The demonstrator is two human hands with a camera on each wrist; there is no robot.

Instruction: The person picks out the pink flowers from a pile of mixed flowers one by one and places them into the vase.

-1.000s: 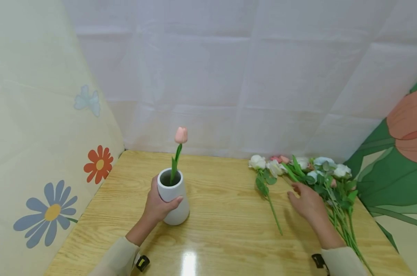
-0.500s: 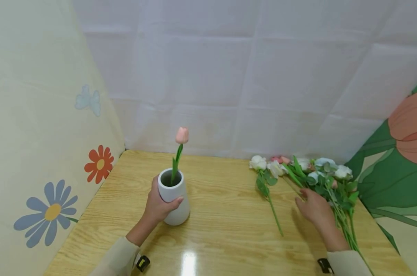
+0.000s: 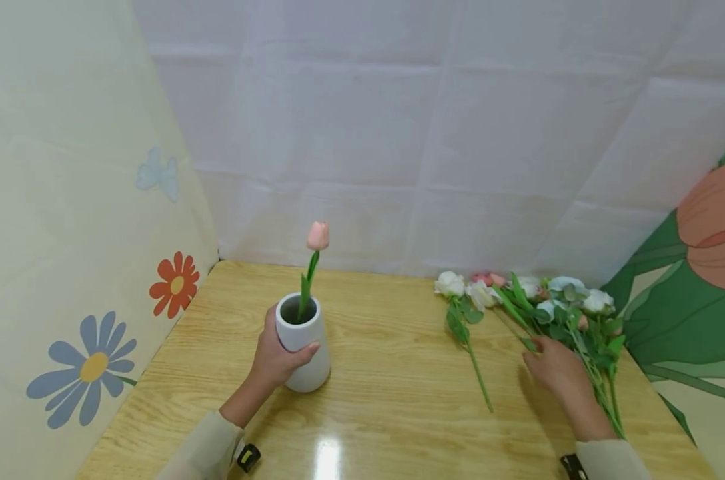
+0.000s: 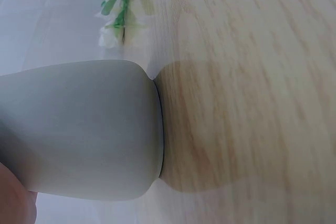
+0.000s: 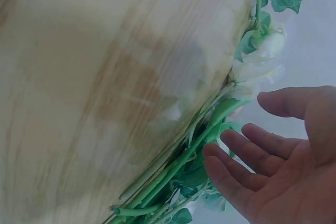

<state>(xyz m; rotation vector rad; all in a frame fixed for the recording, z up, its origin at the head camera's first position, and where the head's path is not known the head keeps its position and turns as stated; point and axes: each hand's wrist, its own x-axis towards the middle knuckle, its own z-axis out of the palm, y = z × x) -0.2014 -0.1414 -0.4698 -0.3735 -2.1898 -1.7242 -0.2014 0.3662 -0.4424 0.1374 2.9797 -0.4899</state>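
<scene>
- over the last second, the right hand (image 3: 561,373) shifts rightward and slightly toward the person, alongside the pile of artificial flowers (image 3: 595,301).
- its fingers (image 5: 254,150) are spread and loosely bent, thumb apart, near the green stems (image 5: 178,163); they pinch nothing.
- so the picking seems at the reaching stage, no stem yet taken.
- the left hand (image 3: 278,357) stays wrapped round the white vase (image 3: 309,375), upright on the tabletop (image 3: 398,367), a pink tulip (image 3: 318,236) inside.
</scene>
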